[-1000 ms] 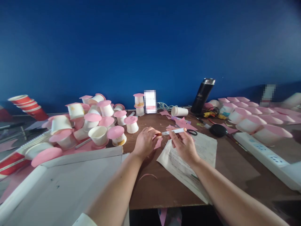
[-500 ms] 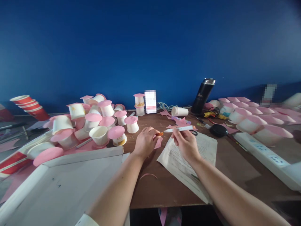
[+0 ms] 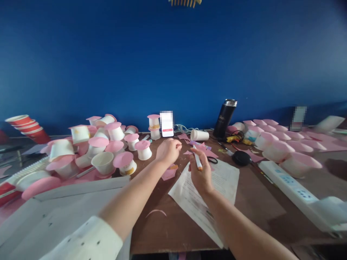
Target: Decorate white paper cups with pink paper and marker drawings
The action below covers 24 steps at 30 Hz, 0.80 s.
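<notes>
My right hand (image 3: 202, 175) grips a white marker (image 3: 197, 159) with an orange end, tilted over a printed sheet of paper (image 3: 223, 184). Just left of it, my left hand (image 3: 168, 151) hovers above the table with its fingers curled in and nothing visible in them. Below that hand, a small orange cap (image 3: 173, 167) lies on a pink paper scrap (image 3: 168, 174). Beside my left forearm stands a white paper cup with a pink disc on top (image 3: 143, 150). Black-handled scissors (image 3: 213, 160) rest partly on the sheet.
Several pink-topped cups crowd the left, near stacked red cups (image 3: 28, 128) and a white box (image 3: 67, 216). A phone (image 3: 167, 124) leans at the back wall. To the right are a black flask (image 3: 225, 117), a power strip (image 3: 288, 186) and more pink-topped cups (image 3: 280, 150).
The orange cap has left my left hand and lies on the pink scrap. My right hand has turned the marker from sideways to pointing away. The view has shifted slightly.
</notes>
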Tool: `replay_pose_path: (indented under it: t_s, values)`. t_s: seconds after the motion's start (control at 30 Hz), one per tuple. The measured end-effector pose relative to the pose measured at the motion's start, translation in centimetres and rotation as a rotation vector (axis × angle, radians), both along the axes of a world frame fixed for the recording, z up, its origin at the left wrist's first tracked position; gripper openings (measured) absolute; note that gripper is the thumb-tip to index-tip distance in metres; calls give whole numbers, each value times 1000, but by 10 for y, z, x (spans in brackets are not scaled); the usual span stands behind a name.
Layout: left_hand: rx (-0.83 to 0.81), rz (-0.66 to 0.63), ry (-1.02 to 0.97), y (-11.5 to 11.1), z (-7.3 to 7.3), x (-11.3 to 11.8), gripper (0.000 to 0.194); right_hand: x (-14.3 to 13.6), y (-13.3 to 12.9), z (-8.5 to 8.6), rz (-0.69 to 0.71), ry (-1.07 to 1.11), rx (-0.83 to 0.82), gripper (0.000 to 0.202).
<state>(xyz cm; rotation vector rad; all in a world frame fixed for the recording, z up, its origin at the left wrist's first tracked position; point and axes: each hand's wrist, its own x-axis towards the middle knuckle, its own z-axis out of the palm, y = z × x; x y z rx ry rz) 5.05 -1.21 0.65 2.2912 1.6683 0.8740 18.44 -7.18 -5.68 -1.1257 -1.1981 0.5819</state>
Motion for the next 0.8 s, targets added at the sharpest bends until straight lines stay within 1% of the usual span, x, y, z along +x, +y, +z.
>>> replay_pose_path:
  t_s: [0.07,0.13,0.23,0.3,0.37,0.43,0.53,0.6,0.7,0.77,0.8]
  values:
    - [-122,-7,-50,26,9,25,19,0,4,-4,-43,-63,57,32]
    - [-291,35,-147,53,10,50,19,2,9,-7,-104,-135,124,29]
    - [-336,59,-212,89,0,81,16,6,17,-11,-179,-186,165,26]
    - [-375,76,-265,105,-9,95,13,8,19,-13,-207,-172,175,25]
    - [-407,79,-327,115,-17,102,15,9,20,-15,-215,-155,187,24]
    - [-427,70,-405,120,-22,103,18,9,20,-15,-210,-143,190,24]
    - [-458,40,-555,115,-23,94,20,8,20,-16,-194,-120,171,25]
    - [-465,1,-656,103,-20,79,20,8,21,-18,-169,-78,140,25]
    - [-458,-68,-775,70,-12,48,20,8,22,-19,-65,35,40,29]
    - [-428,-151,-950,41,-9,26,21,8,22,-16,-5,137,-4,33]
    - [-401,-140,-1000,26,-8,17,24,8,23,-13,12,200,-33,36]
